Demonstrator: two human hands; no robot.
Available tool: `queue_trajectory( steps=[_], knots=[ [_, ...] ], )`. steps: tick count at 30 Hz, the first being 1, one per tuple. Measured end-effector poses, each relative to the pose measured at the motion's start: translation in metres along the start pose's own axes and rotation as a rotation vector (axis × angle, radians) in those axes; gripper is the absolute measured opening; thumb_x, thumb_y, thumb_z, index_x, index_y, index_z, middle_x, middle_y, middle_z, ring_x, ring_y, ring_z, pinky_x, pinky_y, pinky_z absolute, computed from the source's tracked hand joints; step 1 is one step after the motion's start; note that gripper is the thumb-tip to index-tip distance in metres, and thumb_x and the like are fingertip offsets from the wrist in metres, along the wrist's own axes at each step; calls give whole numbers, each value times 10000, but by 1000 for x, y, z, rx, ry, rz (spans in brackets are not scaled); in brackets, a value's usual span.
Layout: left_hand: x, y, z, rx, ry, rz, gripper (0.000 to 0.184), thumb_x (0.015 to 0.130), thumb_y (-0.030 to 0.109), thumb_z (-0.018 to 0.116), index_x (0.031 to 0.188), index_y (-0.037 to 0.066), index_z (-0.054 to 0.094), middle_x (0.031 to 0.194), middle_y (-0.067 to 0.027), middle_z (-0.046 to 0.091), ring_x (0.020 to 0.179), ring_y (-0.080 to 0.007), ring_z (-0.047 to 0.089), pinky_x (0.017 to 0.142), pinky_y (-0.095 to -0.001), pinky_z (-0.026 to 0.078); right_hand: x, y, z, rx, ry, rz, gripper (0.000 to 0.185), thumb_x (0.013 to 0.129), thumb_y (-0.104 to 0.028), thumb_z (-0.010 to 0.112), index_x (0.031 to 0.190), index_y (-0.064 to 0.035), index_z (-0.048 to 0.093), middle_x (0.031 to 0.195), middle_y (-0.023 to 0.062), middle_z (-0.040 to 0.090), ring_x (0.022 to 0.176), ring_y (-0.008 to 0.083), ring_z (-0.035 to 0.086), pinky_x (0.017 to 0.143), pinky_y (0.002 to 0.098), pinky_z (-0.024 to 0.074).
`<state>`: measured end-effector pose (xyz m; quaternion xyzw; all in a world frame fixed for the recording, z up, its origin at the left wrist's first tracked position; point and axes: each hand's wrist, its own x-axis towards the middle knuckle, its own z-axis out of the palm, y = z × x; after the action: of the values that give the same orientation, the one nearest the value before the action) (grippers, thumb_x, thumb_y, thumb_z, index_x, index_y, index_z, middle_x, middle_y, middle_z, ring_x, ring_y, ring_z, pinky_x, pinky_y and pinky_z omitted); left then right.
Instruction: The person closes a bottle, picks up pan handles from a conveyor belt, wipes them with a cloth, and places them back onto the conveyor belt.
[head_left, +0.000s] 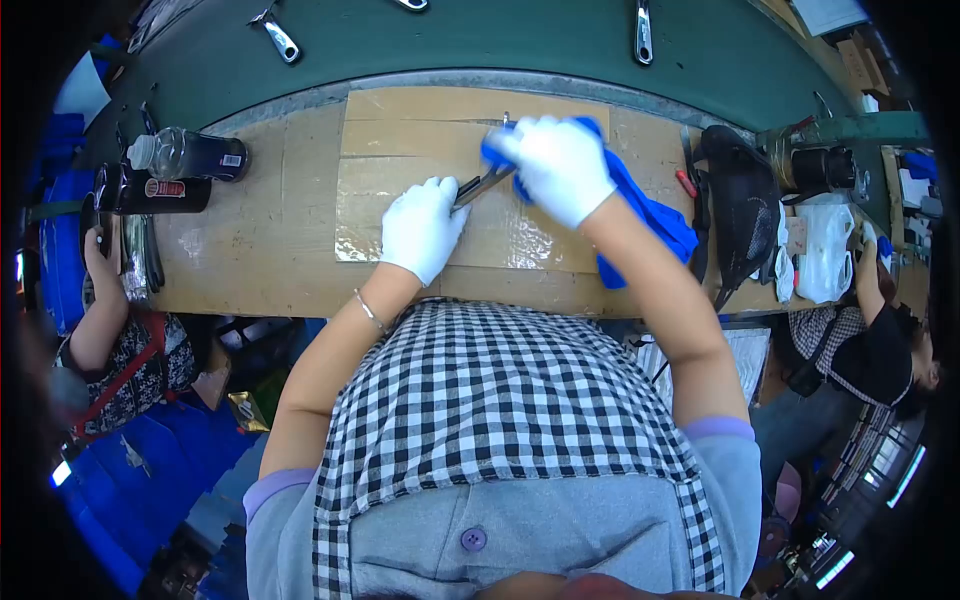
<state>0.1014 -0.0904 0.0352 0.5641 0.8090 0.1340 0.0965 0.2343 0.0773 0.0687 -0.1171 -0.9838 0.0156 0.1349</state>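
My left hand, in a white glove, is closed around the lower end of a metal wrench that slants up to the right. Over its upper part is my right hand, also gloved in white and smeared by motion. It grips a blue cloth, whose loose end trails down to the right over the table. Cloth and glove hide most of the wrench's far end. Beneath both hands lies a sheet of brown cardboard with shiny tape on it.
Several chrome wrenches lie on the green surface beyond the table. Two dark bottles lie at left. A black mesh bag, a red object and a clear plastic bag are at right. People sit on both sides.
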Motion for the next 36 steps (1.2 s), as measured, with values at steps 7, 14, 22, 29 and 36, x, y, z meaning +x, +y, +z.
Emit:
queue_trajectory(
  steps=[7, 14, 22, 29, 36],
  knots=[
    [-3, -1, 2, -41, 46, -17, 240, 857, 272, 677, 878, 67, 553, 839, -121, 621, 825, -326, 634, 735, -439, 515, -17, 34, -19, 241, 239, 531, 224, 879, -259, 617, 1026, -94, 656, 946, 133, 661, 892, 361, 644, 774, 450, 519],
    [68, -14, -21, -476, -231, -210, 413, 851, 345, 664, 1077, 5, 606, 930, -195, 663, 845, -323, 654, 750, -392, 502, -53, 3, 40, 79, 115, 487, 243, 804, -214, 695, 1018, -107, 654, 832, 100, 618, 788, 290, 619, 691, 408, 498],
    [289, -44, -56, -145, 60, -234, 709, 938, 454, 529, 1497, 68, 325, 1212, -273, 627, 1077, -376, 650, 884, -423, 536, -51, 1, 36, 119, 107, 536, 275, 785, -220, 695, 1030, -108, 642, 826, 94, 615, 785, 289, 620, 688, 421, 513],
    [290, -108, -45, 40, -55, -197, 493, 952, 495, 491, 1299, 151, 555, 1199, -176, 656, 1089, -364, 633, 905, -445, 504, -52, 3, 37, 135, 147, 516, 224, 786, -229, 696, 970, -118, 631, 789, 84, 610, 764, 272, 621, 685, 411, 507],
    [104, -26, -58, -142, 40, 111, 231, 835, 302, 669, 985, 127, 652, 855, -121, 607, 752, -317, 631, 698, -409, 519, -56, 2, 38, 115, 155, 494, 309, 803, -293, 694, 1049, -113, 649, 818, 80, 598, 773, 266, 603, 671, 400, 497]
  ],
)
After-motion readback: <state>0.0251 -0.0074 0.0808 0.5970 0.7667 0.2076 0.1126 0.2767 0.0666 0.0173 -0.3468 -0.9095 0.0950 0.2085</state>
